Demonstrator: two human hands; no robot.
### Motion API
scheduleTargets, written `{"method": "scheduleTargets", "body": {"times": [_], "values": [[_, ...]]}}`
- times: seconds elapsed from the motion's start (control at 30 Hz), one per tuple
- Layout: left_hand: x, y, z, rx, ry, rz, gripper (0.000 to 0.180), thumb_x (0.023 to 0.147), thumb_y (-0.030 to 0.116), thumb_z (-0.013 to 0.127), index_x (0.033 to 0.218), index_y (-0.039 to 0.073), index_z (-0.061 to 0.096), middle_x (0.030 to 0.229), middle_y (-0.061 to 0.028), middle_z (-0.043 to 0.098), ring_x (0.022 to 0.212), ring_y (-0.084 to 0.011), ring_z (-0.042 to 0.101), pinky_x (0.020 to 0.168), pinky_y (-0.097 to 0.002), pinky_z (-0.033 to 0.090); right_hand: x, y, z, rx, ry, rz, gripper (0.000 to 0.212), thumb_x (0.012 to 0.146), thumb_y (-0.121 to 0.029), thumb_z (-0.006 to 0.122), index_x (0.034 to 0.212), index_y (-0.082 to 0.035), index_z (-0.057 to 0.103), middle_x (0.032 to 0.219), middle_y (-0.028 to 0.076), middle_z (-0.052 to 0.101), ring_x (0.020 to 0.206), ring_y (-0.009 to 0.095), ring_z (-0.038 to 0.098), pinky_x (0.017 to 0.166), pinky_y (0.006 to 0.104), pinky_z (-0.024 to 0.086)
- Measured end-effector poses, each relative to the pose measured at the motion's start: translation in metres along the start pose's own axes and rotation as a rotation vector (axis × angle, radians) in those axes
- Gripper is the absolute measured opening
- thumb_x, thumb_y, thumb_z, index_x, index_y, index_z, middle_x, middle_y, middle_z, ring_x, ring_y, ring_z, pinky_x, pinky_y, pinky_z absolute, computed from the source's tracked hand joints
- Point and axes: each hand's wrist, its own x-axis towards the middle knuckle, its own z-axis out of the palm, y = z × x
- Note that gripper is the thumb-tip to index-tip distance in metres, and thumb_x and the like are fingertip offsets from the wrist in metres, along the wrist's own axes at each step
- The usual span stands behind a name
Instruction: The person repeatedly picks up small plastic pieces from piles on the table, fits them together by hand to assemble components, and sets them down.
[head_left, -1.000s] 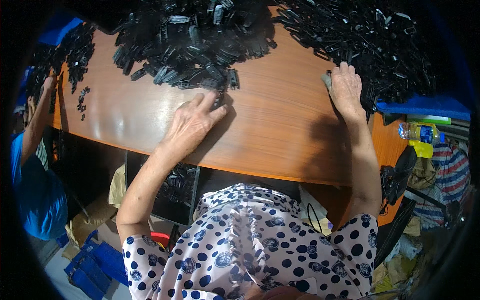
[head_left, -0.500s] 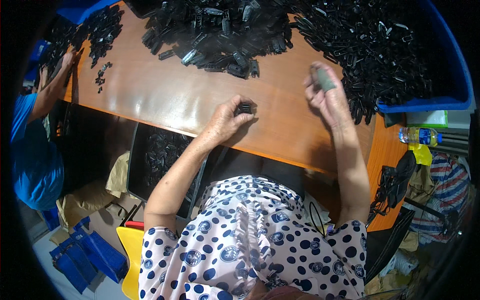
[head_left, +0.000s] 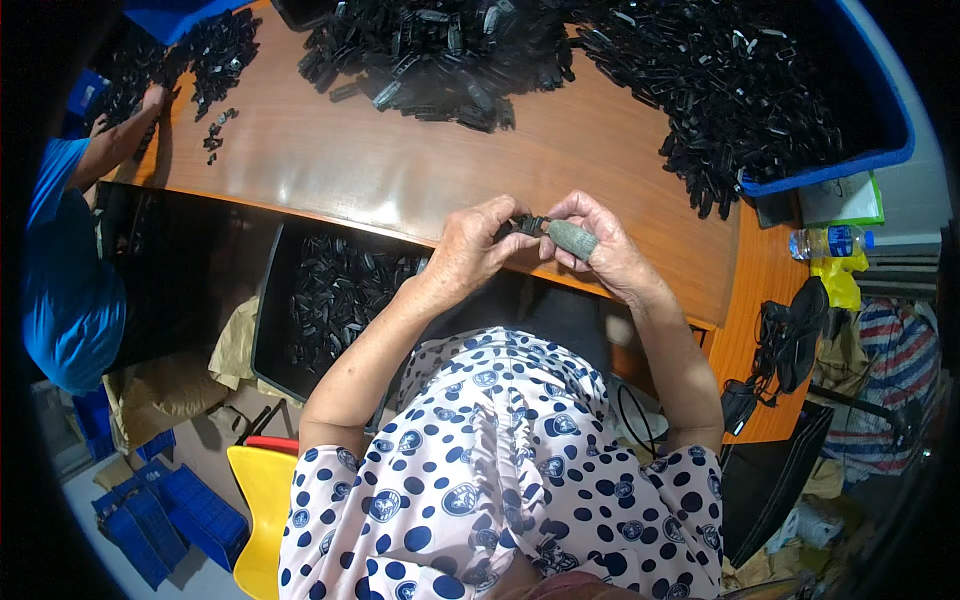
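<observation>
Over the table's front edge my two hands meet. My left hand [head_left: 472, 245] is closed, pinching a small black plastic part [head_left: 527, 225] between thumb and fingertips. My right hand [head_left: 612, 255] comes against the other end of that part, its fingers bent in a pinch. A grey-green cover [head_left: 573, 239] wraps a digit of the right hand, seemingly the thumb. Whether a second small piece sits between the right fingertips is hidden. Beyond my hands lies a large heap of black plastic parts [head_left: 440, 60].
More black pieces [head_left: 740, 110] spill from a blue bin [head_left: 830, 178] at right. A black tub [head_left: 268, 345] of parts stands below the table edge. At far left a person in a blue shirt [head_left: 70, 270] reaches to another pile. A bottle [head_left: 830, 242] lies at right.
My right hand has come down and left from beside the right heap to meet my left hand. The left hand has shifted slightly right with the black part.
</observation>
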Motion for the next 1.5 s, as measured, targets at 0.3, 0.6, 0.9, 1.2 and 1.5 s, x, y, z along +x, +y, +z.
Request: {"method": "scheduleTargets", "body": {"times": [0.3,0.6,0.9,1.2,1.5], "values": [[-0.011,0.016,0.002,-0.018,0.018,0.117,0.024,0.079,0.01,0.073,0.098,0.0,0.065,0.088,-0.0103,0.066,0.081,-0.0199,0.065,0.071,-0.0296,0.05,-0.015,-0.006,-0.002,0.084,-0.091,0.004,0.018,0.093,-0.015,0.06,0.105,-0.005,0.052,0.08,0.008,0.063,0.062,0.005,0.051,0.048,0.0146,0.035],[-0.035,0.015,0.01,-0.045,0.068,0.174,0.026,0.081,0.013,0.071,0.102,0.001,0.063,0.088,-0.0145,0.061,0.08,-0.0298,0.062,0.069,-0.0358,0.049,-0.019,0.007,0.001,0.146,-0.177,0.071,0.017,0.093,-0.017,0.061,0.103,-0.007,0.051,0.077,0.01,0.063,0.054,0.007,0.05,0.044,0.0158,0.034],[-0.045,0.031,-0.002,0.122,0.104,0.351,0.017,0.079,0.01,0.07,0.087,0.0,0.06,0.08,-0.0158,0.057,0.073,-0.0335,0.059,0.064,-0.0397,0.047,-0.024,-0.014,0.011,-0.141,-0.12,0.236,0.021,0.086,-0.016,0.065,0.098,-0.007,0.051,0.077,0.011,0.063,0.056,0.009,0.049,0.045,0.0189,0.033],[-0.05,0.02,-0.003,-0.521,0.065,-0.119,0.022,0.079,0.008,0.072,0.099,0.001,0.065,0.094,-0.0095,0.063,0.087,-0.0208,0.063,0.077,-0.0291,0.049,-0.015,-0.017,0.034,0.175,-0.065,0.429,0.02,0.092,-0.017,0.061,0.106,-0.009,0.051,0.08,0.01,0.062,0.054,0.01,0.053,0.043,0.0165,0.04],[-0.046,0.003,-0.016,-0.939,0.229,-0.175,0.032,0.076,0.024,0.08,0.099,0.005,0.069,0.151,-0.0153,0.026,0.119,-0.0221,0.049,0.096,-0.0367,0.042,0.022,0.001,0.048,0.089,-0.423,0.053,0.076,0.089,-0.044,0.063,0.144,-0.007,0.025,0.097,0.01,0.057,0.082,0.013,0.059,0.059,0.0211,0.047]]}}
